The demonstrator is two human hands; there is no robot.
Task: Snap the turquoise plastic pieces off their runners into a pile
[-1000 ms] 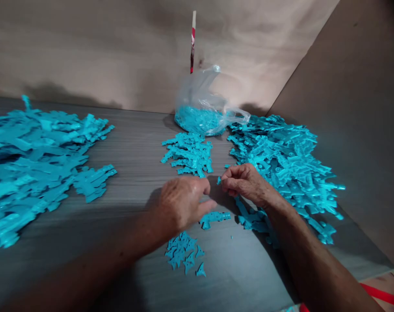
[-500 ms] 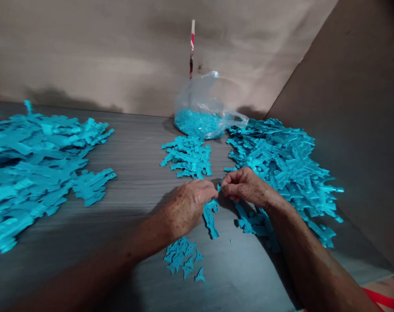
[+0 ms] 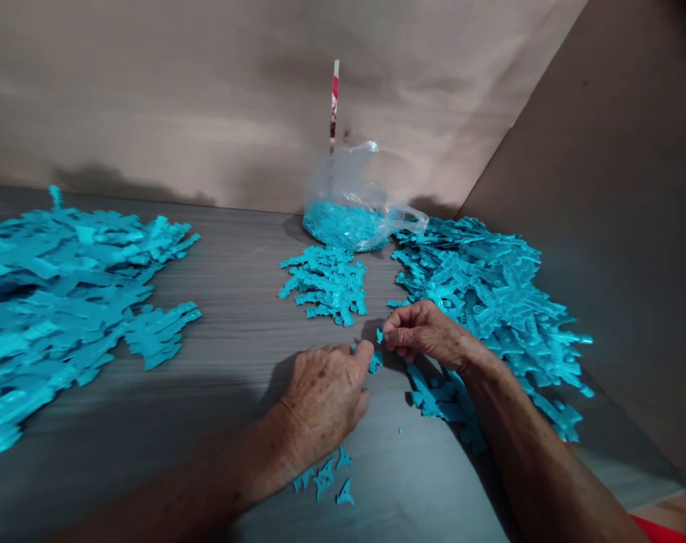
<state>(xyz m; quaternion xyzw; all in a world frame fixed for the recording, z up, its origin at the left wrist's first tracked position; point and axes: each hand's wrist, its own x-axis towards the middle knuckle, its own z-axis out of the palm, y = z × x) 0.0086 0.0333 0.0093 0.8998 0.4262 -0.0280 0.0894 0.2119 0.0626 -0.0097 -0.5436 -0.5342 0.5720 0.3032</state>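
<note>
My left hand [image 3: 325,392] rests knuckles-up on the grey table [image 3: 235,362], fingers closed on a blue plastic strip [image 3: 375,363] of which only the tip shows beside the fingertips. My right hand [image 3: 425,333] is just to its right, thumb and fingers pinched on a tiny blue plastic bit [image 3: 379,334]. The two hands' fingertips nearly touch. Below my left hand lies a small cluster of blue broken-off bits [image 3: 327,475], partly hidden by the wrist.
A big heap of blue plastic strips [image 3: 65,302] fills the left. A small pile [image 3: 325,283] lies in the middle and a large heap [image 3: 490,294] on the right. A clear bag of blue bits [image 3: 348,215] stands at the back. Brown cardboard walls [image 3: 603,188] close off the back and right.
My left hand dropped towards the table and now covers most of the strip that hung from it. The right hand stayed pinched in place. The view tilted down slightly.
</note>
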